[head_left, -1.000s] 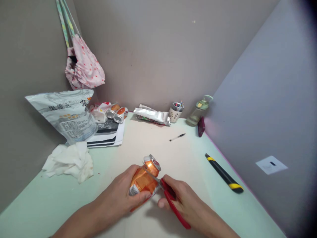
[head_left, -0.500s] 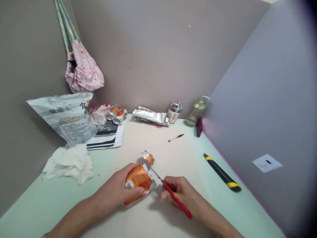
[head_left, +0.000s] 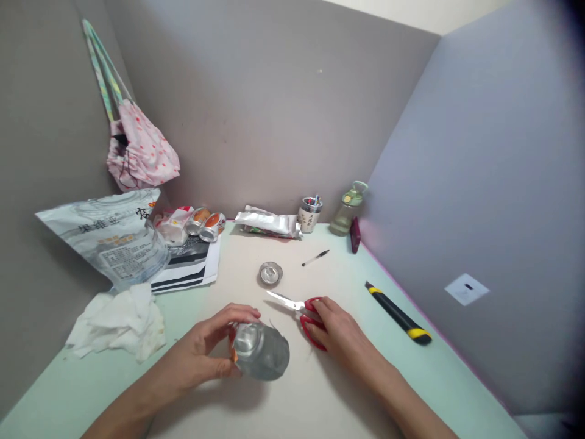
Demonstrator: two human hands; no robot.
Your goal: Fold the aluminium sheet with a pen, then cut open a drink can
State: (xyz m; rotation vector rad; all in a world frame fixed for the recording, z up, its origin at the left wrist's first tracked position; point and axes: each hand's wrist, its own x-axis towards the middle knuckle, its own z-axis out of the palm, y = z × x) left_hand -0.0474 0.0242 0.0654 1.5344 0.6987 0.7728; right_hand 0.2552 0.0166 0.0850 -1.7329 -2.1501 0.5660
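My left hand [head_left: 208, 344] is wrapped around the side of a cut drink can [head_left: 262, 350]. The can is tilted so its open end and silvery inside face me; a bit of orange outside shows by my fingers. In my right hand [head_left: 340, 326] are red-handled scissors [head_left: 297, 305], low over the table, blades parted and pointing left. The fingers close over the handles, partly hidden. The cut-off can top [head_left: 270, 274] lies on the table just beyond the scissors.
A black-and-yellow utility knife [head_left: 398, 314] lies at right, a pen [head_left: 315, 258] farther back. Crumpled tissues [head_left: 121, 323] and a large white bag [head_left: 107, 238] are at left. Along the back stand orange cans [head_left: 213, 225], foil packs [head_left: 269, 222], a pen cup [head_left: 309, 214] and a green bottle [head_left: 345, 210].
The can top has come off and now lies on the table. My left hand has turned the can's open end toward me. The scissors have moved away from the can and lower.
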